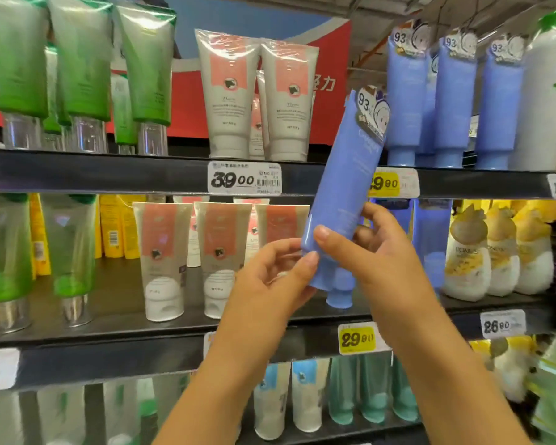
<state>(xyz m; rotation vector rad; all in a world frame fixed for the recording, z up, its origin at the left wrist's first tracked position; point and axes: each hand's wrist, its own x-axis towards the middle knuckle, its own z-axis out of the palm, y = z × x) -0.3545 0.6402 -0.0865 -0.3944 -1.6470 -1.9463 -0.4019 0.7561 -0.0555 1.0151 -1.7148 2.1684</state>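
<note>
Gripping the blue tube (344, 175) low on its body, the right hand (382, 252) lays its thumb across the front and curls its fingers (374, 215) round the back, while the left hand (270, 277) holds the lower end, one fingertip pressed to the tube's edge just above the cap (339, 297). The tube hangs in the air before the shelves, cap down, its crimped end leaning right. It covers the left part of a yellow price tag (394, 183) on the upper shelf edge (109, 173). Just beside the crimped end stands a row of like blue tubes (453, 101); pink-and-white tubes (228, 91) stand to the left, above a white tag (244, 178) reading 39.00. The hands hide part of the middle shelf, with cream-and-gold bottles (469, 255) close by on the right.
</note>
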